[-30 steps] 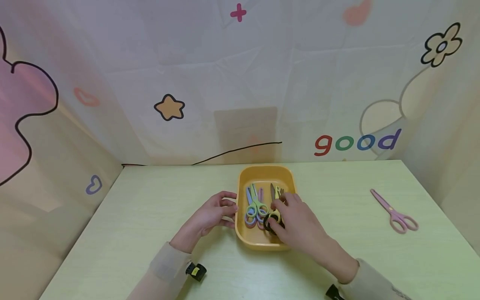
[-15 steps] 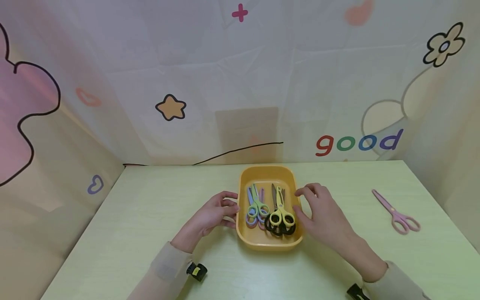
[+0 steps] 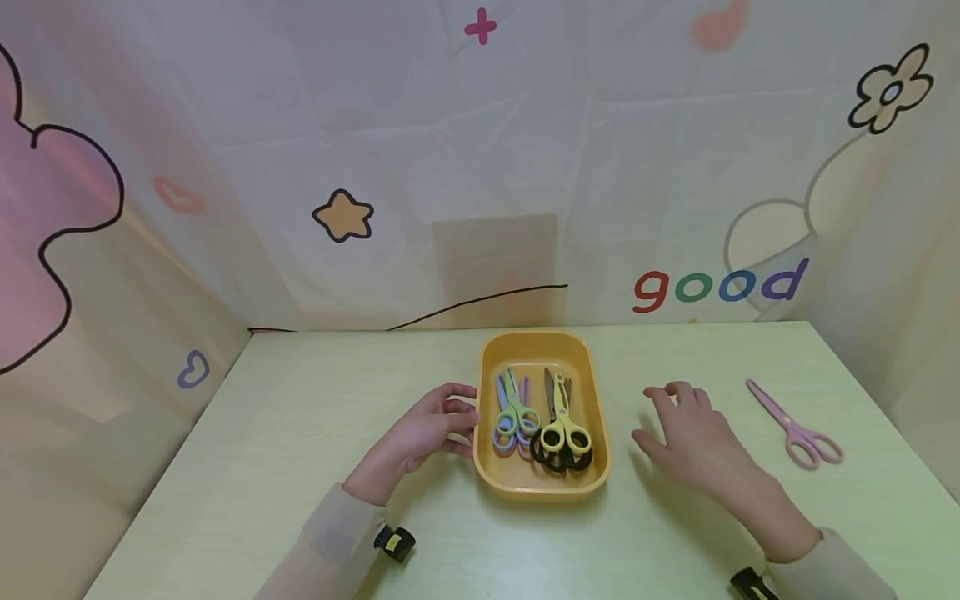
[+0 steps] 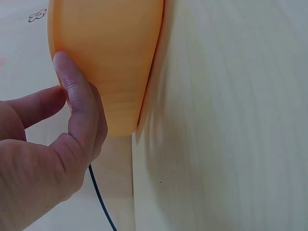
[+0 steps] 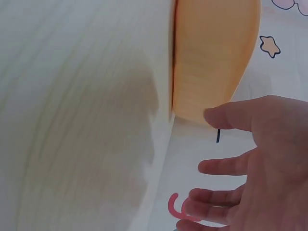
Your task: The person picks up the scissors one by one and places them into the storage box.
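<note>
A yellow-orange tray [image 3: 540, 492] stands on the table, holding several pairs of scissors. On its left side lie light green scissors [image 3: 513, 408] over blue and pink-purple ones. Yellow scissors [image 3: 558, 417] lie over black-handled scissors [image 3: 536, 450] on the right side. My left hand [image 3: 431, 425] touches the tray's left wall from outside; in the left wrist view its fingertips [image 4: 65, 65] are right at the rim. My right hand [image 3: 693, 437] is above the table between the tray and a pair of pink scissors [image 3: 791, 429], fingers spread and holding nothing.
The pale table [image 3: 322, 383] meets a printed cloth backdrop [image 3: 405, 167] at its back edge, with cloth at both sides too. A black band device [image 3: 395, 542] sits on the left wrist, and another [image 3: 752, 583] on the right.
My right hand has let go of the scissors in the tray, come out over the right rim and moved right toward the pink scissors. My left hand stays at the tray.
</note>
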The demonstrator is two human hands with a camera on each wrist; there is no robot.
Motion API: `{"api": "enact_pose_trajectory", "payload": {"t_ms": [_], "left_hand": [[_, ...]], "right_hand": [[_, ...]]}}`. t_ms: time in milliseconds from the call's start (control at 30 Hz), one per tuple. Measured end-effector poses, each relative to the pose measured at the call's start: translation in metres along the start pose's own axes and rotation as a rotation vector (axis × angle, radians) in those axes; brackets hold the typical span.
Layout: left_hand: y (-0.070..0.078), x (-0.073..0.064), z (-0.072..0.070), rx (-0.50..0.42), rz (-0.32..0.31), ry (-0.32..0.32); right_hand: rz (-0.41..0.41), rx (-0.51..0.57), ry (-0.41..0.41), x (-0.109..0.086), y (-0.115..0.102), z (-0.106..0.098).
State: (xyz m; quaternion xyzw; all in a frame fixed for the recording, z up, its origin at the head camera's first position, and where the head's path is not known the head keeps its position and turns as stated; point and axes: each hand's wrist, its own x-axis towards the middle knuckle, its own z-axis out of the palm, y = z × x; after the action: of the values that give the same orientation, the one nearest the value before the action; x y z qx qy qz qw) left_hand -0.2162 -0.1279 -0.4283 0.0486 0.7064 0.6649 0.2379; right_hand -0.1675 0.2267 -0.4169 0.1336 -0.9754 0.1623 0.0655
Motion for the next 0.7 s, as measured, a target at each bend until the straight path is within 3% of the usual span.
{"api": "enact_pose_trajectory", "payload": {"t_ms": [167, 567, 700], "left_hand": [[0.001, -0.001, 0.001, -0.001, -0.002, 0.000], [0.001, -0.001, 0.000, -0.008, 0.001, -0.007], [0.001, -0.001, 0.000, -0.005, 0.001, -0.003]], "right_hand": [[0.070, -0.031, -0.094, -0.004, 0.014, -0.002], [0.170, -0.058, -0.160, -0.006, 0.057, -0.024], [0.237, -0.039, -0.196, -0.007, 0.071, -0.031]]}}
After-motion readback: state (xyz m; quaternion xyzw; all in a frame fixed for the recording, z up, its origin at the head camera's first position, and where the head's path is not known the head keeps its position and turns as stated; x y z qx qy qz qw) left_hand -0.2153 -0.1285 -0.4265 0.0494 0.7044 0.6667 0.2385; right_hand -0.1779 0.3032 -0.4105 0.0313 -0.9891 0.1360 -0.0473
